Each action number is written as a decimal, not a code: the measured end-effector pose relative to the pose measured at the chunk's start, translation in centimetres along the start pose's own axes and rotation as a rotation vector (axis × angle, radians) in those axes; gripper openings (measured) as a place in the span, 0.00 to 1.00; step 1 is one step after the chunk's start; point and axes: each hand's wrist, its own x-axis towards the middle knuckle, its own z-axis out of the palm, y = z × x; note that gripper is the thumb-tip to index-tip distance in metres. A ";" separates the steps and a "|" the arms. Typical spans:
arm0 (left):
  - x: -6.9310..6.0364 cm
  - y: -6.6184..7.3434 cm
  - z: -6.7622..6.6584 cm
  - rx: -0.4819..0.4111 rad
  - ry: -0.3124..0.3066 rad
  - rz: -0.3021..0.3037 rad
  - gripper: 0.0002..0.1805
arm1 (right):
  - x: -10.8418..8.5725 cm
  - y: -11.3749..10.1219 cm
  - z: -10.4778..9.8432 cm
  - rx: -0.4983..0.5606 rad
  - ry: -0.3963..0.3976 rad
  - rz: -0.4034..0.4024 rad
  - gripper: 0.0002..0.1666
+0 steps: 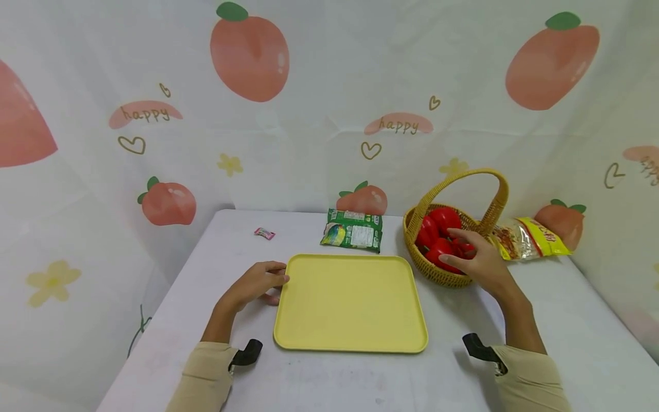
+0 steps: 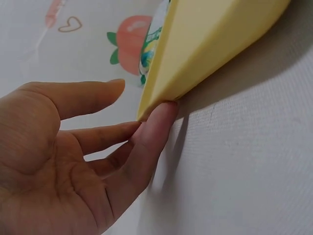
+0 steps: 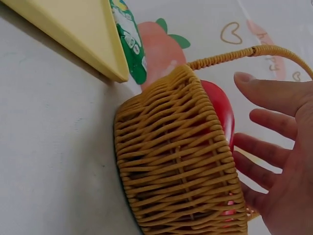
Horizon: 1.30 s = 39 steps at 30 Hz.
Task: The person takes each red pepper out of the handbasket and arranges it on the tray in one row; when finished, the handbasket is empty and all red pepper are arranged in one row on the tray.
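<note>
My left hand (image 1: pixel 261 284) is at the left edge of a yellow rectangular tray (image 1: pixel 352 304). In the left wrist view, some fingertips touch the corner of the tray while the upper digit of the hand (image 2: pixel 58 152) stands apart from it. Over a wicker basket (image 1: pixel 437 277) with a tall handle, my right hand (image 1: pixel 481 260) reaches in with fingers spread. Several red bell peppers (image 1: pixel 445 219) lie in that basket. The right wrist view shows the hand (image 3: pixel 281 152) beside the rim; the basket wall hides most of the red pepper (image 3: pixel 221 105).
Behind the tray lies a green snack packet (image 1: pixel 353 230). A small pink wrapped candy (image 1: pixel 265 233) is at the back left. Right of the basket lies a yellow and clear snack bag (image 1: pixel 526 238). A printed cloth (image 1: pixel 309 154) hangs behind the white table (image 1: pixel 329 380).
</note>
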 end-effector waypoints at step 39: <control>0.3 -0.4 0.1 0.028 0.008 0.037 0.31 | 0.3 0.4 1.0 -0.133 0.036 -0.084 0.40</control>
